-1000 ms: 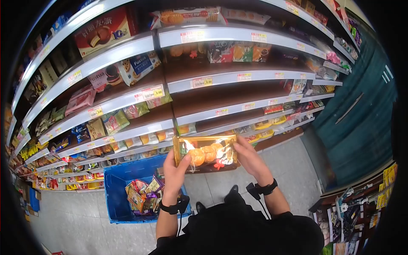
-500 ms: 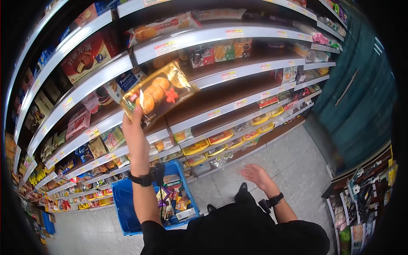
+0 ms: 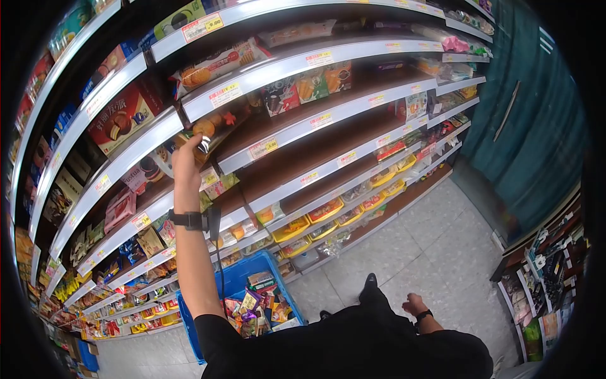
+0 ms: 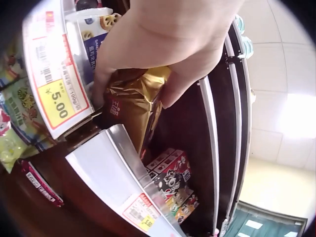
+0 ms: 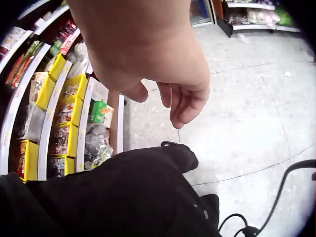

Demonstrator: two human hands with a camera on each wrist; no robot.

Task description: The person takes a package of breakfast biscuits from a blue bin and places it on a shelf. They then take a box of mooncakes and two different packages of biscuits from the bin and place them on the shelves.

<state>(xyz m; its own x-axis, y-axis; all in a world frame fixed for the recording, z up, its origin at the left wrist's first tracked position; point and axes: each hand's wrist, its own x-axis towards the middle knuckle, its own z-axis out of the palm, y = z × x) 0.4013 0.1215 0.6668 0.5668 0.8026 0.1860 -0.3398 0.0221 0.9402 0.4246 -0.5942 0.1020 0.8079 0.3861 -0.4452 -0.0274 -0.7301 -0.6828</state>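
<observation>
My left hand (image 3: 188, 165) grips a gold and brown packet of round biscuits (image 4: 131, 101) by its end, thumb on one side and fingers on the other. In the head view the packet reaches into a shelf just under a price-tagged edge (image 3: 221, 95). A blue and white Fustua biscuit pack (image 4: 93, 47) stands right beside it in the left wrist view. Small boxes (image 4: 173, 173) sit further along the same shelf. Low at my right side hangs my right hand (image 3: 415, 304), its fingers (image 5: 183, 106) loosely curled with nothing in them.
On the floor by my legs stands a blue crate (image 3: 262, 260) with several snack packs inside. Yellow bins (image 3: 291, 228) line the lower shelves. A green curtain (image 3: 536, 114) hangs at the right, with another goods rack (image 3: 536, 284) below it.
The right hand let go of the packet and dropped to my side. My left hand carried the packet up and left, turning it, and brought it from in front of me into the shelf.
</observation>
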